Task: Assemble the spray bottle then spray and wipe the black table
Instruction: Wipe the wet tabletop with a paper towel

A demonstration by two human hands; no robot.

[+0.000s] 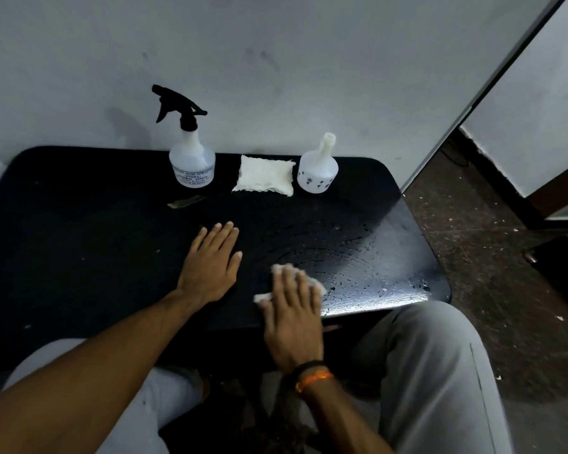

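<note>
Right hand point(292, 309) flat, pressing crumpled white cloth point(317, 284) onto glossy black worktop point(79, 244); left hand point(210, 263) flat, empty. Translucent plastic spray bottle point(192, 158), black trigger head, stands assembled at back. Wiping step; next, probably sweep wet streaks point(358, 257) rightward.

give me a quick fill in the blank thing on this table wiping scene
1. The right hand presses a crumpled white cloth onto the wet black table, while the left hand lies ____ on it.
2. The translucent plastic spray bottle has a trigger head coloured ____.
3. The folded white pad lies ____ that spray bottle and the headless white plastic bottle.
4. The orange wristband sits on the ____ wrist.
Missing words: flat; black; between; right.
</note>
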